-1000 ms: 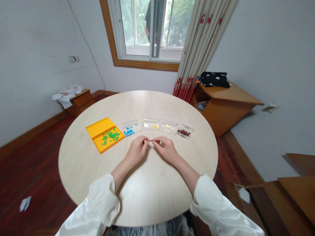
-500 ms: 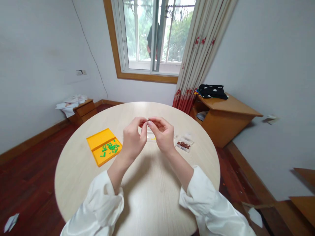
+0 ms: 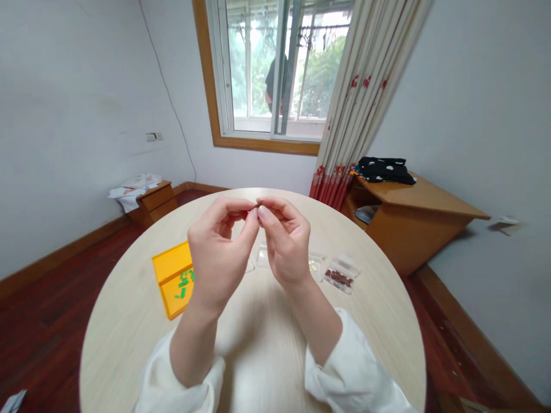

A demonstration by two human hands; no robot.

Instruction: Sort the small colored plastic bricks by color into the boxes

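Above the round table, my left hand (image 3: 219,246) and my right hand (image 3: 286,244) meet fingertip to fingertip. Both pinch a tiny dark brown piece (image 3: 257,207), mostly covered by the fingers, so its exact kind is unclear. Partly behind my left hand lies an open yellow case (image 3: 172,263) with small green pieces (image 3: 183,281) in it. To the right of my right hand, a small clear box (image 3: 349,287) holds brown pieces (image 3: 339,277). Closer to that hand is another clear container with pale yellow bits (image 3: 313,265).
The pale round table (image 3: 267,367) spans the front. A wooden desk (image 3: 424,203) with folded black cloth (image 3: 385,170) stands at the right, and a small cabinet (image 3: 157,201) with papers at the left. Someone in dark clothing (image 3: 271,83) is outside the window.
My hands look larger and nearer, still joined at the fingertips around the piece. The view has shifted, and my left hand now covers more of the yellow case.
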